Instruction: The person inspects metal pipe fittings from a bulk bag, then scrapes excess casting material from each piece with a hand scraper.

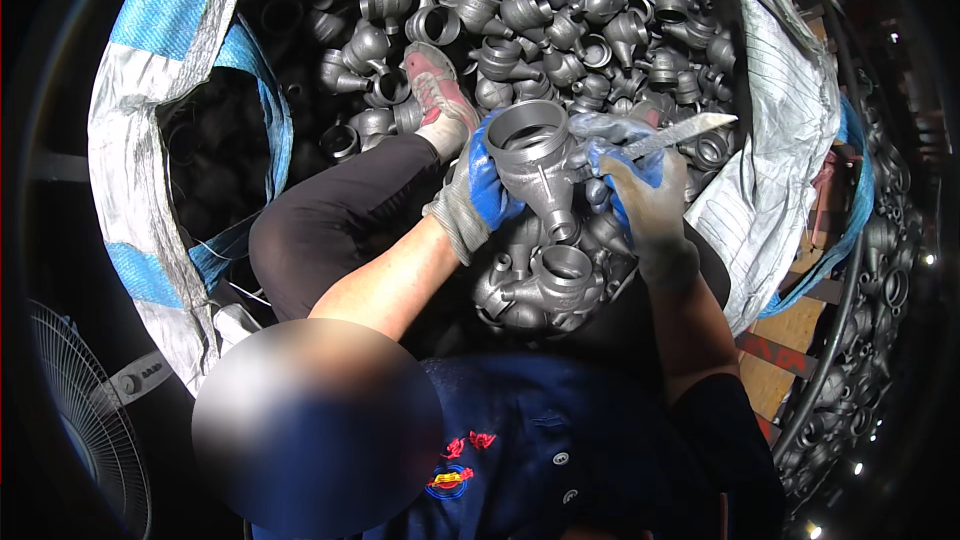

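Observation:
My left hand (483, 185), in a blue-and-grey coated glove, is closed round the left side of a grey metal casting (540, 180). The casting's wide round opening faces up and a narrow neck points down toward me. At its right side, my right hand (645, 195) is closed on a flat metal file (690, 132), whose pale tapered end sticks out up and to the right. My right fingers are close to the casting's side; whether they touch it is hard to tell. Just below, another casting (562, 270) lies among others in my lap.
A large white woven bag (140, 155) with blue straps surrounds me, holding a heap of similar castings (520, 15). My leg and red shoe (437, 90) rest among them. A fan (90, 430) stands at lower left; more castings (850, 390) lie beyond a dark rail at right.

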`<move>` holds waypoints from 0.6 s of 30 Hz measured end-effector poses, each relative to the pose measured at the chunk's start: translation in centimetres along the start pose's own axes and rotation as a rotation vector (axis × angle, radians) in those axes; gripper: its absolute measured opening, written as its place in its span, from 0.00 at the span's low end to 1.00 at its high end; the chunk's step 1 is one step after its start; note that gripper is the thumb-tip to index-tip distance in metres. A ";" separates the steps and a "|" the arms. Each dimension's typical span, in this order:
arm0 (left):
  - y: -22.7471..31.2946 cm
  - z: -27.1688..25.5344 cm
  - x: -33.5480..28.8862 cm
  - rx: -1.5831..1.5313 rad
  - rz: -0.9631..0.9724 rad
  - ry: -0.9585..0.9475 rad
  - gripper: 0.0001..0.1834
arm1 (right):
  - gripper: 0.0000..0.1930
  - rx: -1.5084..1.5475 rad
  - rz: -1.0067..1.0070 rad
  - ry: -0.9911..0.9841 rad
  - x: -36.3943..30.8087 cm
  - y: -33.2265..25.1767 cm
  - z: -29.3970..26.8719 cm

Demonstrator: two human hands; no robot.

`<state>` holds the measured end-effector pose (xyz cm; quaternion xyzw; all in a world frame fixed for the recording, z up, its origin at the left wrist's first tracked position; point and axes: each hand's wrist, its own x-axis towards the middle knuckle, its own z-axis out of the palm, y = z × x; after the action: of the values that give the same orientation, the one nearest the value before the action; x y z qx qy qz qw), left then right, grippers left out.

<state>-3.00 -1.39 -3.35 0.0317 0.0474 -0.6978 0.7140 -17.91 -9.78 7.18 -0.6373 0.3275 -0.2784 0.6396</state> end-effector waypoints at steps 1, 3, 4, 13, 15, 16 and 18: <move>-0.1 0.0 0.0 -0.049 -0.022 -0.049 0.23 | 0.12 -0.005 -0.011 0.058 -0.1 0.1 0.1; -0.1 0.0 0.1 -0.067 -0.004 -0.027 0.23 | 0.14 0.070 -0.034 -0.069 -0.3 0.2 -0.1; -0.1 0.0 0.2 -0.037 -0.002 -0.045 0.23 | 0.14 0.086 -0.125 -0.080 -0.3 0.1 -0.4; 0.2 0.4 0.1 0.081 0.099 -0.143 0.24 | 0.13 -0.350 -0.421 -0.227 0.1 0.4 -1.9; 0.6 0.4 0.2 -0.051 0.054 -0.182 0.24 | 0.14 -0.224 -0.347 -0.195 0.1 0.8 -2.0; 0.6 0.4 0.3 -0.061 0.034 -0.120 0.23 | 0.14 -0.126 -0.288 -0.141 0.1 1.0 -1.9; 0.7 0.3 0.4 -0.067 0.036 -0.122 0.24 | 0.15 0.039 -0.213 -0.079 0.3 1.3 -1.6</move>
<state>-2.29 -1.81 -3.09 -0.0341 0.0264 -0.6834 0.7288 -19.09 -10.96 5.93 -0.6663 0.2267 -0.3259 0.6312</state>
